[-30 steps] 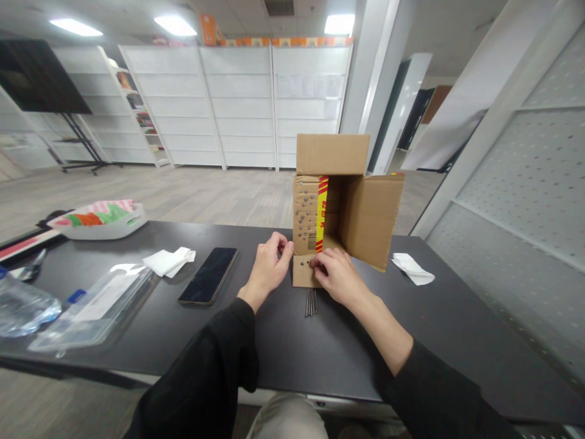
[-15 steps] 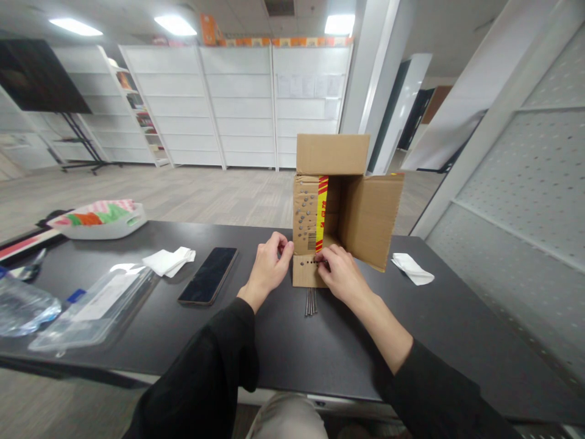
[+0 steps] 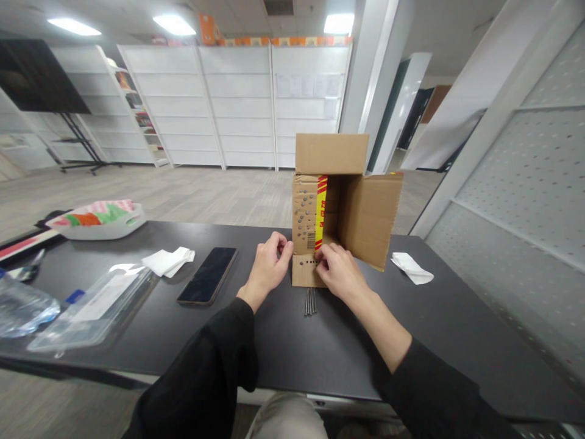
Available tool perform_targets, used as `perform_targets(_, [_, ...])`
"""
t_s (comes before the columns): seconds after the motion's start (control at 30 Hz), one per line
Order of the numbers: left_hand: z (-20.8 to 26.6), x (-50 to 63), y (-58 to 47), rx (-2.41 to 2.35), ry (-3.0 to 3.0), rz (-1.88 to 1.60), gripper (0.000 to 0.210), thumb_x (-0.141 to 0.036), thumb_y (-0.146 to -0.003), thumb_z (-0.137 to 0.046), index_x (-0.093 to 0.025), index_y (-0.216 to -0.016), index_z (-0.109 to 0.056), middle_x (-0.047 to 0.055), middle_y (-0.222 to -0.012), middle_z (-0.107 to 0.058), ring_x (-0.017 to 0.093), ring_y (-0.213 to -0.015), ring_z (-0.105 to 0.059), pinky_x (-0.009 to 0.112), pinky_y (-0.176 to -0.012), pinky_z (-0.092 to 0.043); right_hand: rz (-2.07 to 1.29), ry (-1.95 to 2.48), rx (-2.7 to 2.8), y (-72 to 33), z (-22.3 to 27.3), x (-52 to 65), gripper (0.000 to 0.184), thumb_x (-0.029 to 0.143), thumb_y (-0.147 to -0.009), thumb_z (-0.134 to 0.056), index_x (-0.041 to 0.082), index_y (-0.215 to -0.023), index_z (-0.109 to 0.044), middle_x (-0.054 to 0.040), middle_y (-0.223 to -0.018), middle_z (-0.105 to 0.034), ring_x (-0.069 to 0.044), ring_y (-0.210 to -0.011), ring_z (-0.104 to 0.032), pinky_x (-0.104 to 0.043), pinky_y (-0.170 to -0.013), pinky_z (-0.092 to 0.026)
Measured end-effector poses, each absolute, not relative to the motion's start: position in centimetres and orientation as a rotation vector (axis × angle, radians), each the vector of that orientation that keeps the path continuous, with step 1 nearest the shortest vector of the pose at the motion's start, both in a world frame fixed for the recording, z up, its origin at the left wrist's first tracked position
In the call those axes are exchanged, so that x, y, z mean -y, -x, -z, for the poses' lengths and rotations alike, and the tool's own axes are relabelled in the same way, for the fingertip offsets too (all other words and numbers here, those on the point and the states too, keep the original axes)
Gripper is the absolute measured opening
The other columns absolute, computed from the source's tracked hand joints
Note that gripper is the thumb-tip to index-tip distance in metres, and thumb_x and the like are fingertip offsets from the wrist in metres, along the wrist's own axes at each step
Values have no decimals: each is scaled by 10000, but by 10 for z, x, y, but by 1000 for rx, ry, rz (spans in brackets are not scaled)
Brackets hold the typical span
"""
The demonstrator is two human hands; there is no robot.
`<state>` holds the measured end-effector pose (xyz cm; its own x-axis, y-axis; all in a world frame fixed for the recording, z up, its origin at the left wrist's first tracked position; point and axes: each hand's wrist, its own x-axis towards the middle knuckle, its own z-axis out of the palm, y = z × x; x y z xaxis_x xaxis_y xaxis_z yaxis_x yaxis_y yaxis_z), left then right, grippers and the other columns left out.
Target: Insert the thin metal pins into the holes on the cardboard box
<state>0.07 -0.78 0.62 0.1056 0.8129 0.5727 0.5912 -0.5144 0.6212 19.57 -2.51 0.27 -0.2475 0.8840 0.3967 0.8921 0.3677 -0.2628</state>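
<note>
An open cardboard box (image 3: 304, 244) stands on its side on the dark table, its opening facing me. Grey nail or screw heads dot its left front flap, beside a yellow and red tape strip (image 3: 321, 213). My right hand (image 3: 340, 271) is closed, fingertips pinched at the lower flap (image 3: 301, 277), by a row of small dark holes or heads; whatever they hold is hidden. My left hand (image 3: 269, 262) is closed in a pinch at the box's left edge, its contents not visible. Several long metal nails or screws (image 3: 310, 303) lie on the table before the flap.
To the left are a black phone (image 3: 208, 276), a white tissue (image 3: 169, 261), a clear plastic case (image 3: 98, 308), a plastic bottle (image 3: 25, 308) and a white basket (image 3: 98, 227) with coloured cloth. Another tissue (image 3: 412, 268) lies right of the box. A perforated partition (image 3: 516, 244) borders the right side.
Almost nothing differs. My right fingertips have shifted very slightly at the lower flap; the left hand, the box and the loose nails or screws stay in place.
</note>
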Motion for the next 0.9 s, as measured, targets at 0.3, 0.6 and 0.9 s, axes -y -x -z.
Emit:
perform_targets(0.3, [-5,7,-1,-1392,-2140,-1365,218,-386,-952,-454,-213,-822,-484,-5,-732,-593,142,-674,-559,278,-671,-413,78,1586,2187,-192,-5,25,180,73,-812,-500,199,-899,-594,-59,-915,-637,-212,-858,-576,-315,-730,-345])
perform_targets(0.6, [-8,9,-2,-1398,-2132,-1369,214,-377,-946,-457,-210,-815,-486,0,-737,-600,144,-685,-571,273,-653,-417,130,1634,2191,-188,-10,27,161,83,-816,-509,202,-885,-592,-55,-904,-650,-206,-833,-589,-321,-728,-336])
perform_targets(0.9, [-8,9,-2,-1401,-2134,-1378,219,-385,-947,-455,-214,-815,-487,1,-739,-602,148,-693,-577,282,-667,-423,108,1594,2128,-190,-10,29,141,100,-795,-505,209,-856,-572,-37,-877,-647,-191,-782,-578,-320,-732,-334])
